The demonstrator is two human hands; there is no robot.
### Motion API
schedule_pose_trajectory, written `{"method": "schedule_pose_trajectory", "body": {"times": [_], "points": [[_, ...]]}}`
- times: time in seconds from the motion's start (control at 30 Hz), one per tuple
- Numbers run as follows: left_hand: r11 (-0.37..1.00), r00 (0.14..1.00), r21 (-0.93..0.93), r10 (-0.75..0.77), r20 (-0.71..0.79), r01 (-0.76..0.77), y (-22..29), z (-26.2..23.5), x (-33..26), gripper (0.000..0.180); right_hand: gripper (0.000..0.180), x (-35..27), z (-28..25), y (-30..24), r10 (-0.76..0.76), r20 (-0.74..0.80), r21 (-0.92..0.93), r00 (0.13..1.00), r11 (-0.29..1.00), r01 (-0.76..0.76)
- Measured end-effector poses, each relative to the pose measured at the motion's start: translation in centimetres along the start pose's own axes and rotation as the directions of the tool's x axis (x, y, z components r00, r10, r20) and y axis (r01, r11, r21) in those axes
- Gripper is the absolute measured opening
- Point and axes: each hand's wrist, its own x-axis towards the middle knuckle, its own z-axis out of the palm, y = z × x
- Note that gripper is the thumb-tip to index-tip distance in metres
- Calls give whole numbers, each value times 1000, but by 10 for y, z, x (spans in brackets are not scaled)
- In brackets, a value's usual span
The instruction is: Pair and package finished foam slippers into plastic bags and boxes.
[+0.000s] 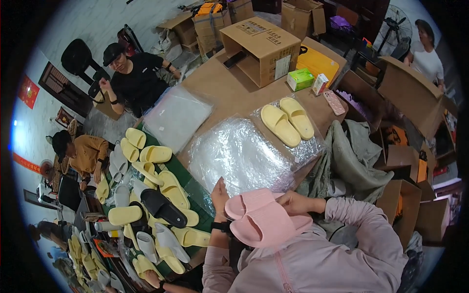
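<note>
A pair of pink slippers (266, 222) is held close in front of my pink jacket, one overlapping the other. My right hand (292, 202) is closed at their far edge, its fingertips partly hidden behind them. At their left side my left hand (220, 198) is raised with its fingers stretched upward; part of the palm is hidden by the slippers. Just beyond my hands a stack of clear plastic bags (239, 154) lies on the table. Farther right, a pair of pale yellow slippers (288, 122) rests on more clear plastic.
Several yellow, grey and black slippers crowd the green surface at left, where another person's hand (152, 278) reaches in. A cardboard box (261, 49) stands at the table's far end. Grey-green sacking (351, 156) hangs at right beside open cartons. Co-workers sit along the left.
</note>
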Motion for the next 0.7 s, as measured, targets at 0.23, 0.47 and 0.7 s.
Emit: {"method": "schedule_pose_trajectory", "body": {"times": [0.23, 0.47, 0.7], "points": [[838, 896, 418, 172, 410, -352, -8, 6, -2, 37, 21, 11, 4, 4, 118, 33, 120, 992, 985, -121], [910, 943, 290, 228, 244, -296, 11, -2, -5, 35, 18, 22, -30, 71, 45, -264, 52, 964, 998, -32], [681, 830, 476, 491, 266, -556, 40, 9, -25, 33, 14, 26, -38, 67, -288, -483, -506, 827, 863, 5]]}}
